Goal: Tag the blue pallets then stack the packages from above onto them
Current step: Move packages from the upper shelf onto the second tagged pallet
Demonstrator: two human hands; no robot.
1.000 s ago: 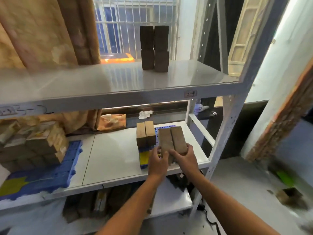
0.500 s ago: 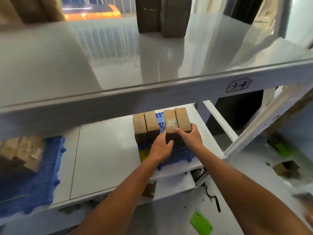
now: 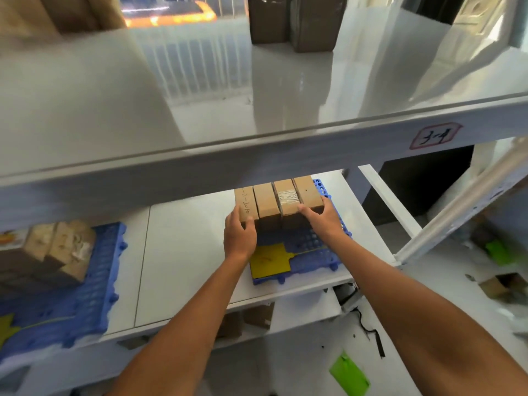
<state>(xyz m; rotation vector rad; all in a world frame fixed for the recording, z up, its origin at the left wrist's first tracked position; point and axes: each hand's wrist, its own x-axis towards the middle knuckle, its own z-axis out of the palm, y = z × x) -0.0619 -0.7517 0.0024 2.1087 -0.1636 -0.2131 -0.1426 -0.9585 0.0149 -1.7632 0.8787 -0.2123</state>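
While both hands square a row of four packages on the blue pallet, stacking is under way.
Left hand grips the nine-o'clock end, right hand the three-o'clock end, likely closing gaps; yellow tag lies at six o'clock.

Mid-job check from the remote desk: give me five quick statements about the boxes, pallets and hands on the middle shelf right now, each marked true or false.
1. Four brown cardboard boxes stand side by side on the right-hand blue plastic pallet. True.
2. A red tag lies on that pallet. False: the flat tag is yellow.
3. The left hand holds the row's left end and the right hand its right end. True.
4. The left-hand blue pallet is bare. False: brown packages sit on it.
5. The glossy white top shelf holds no packages. False: dark brown boxes stand at its back.
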